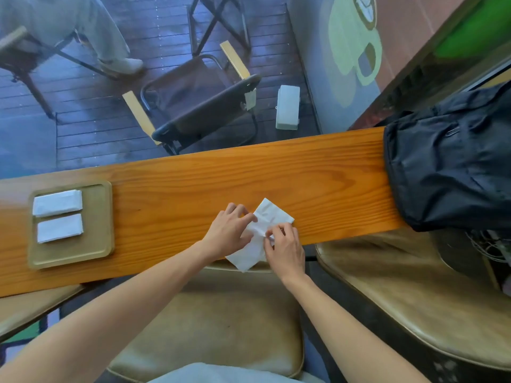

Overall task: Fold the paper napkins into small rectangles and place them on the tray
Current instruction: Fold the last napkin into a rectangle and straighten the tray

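A white paper napkin (269, 217) lies crumpled and partly folded on the narrow wooden counter (318, 175), its near corner hanging over the front edge. My left hand (229, 233) holds the napkin's left side with fingers curled on it. My right hand (284, 247) pinches the napkin's middle from the right. At the left end of the counter sits a square olive tray (96, 217). Two folded white napkin rectangles lie on it, one at the back (57, 202) and one in front (60, 228).
A black bag (448, 167) covers the counter's right end. Padded stools stand under me (221, 327) and to the right (414, 294). Beyond a window are a folding chair (199, 103), a white box (287, 106) and a seated person's legs (69, 26).
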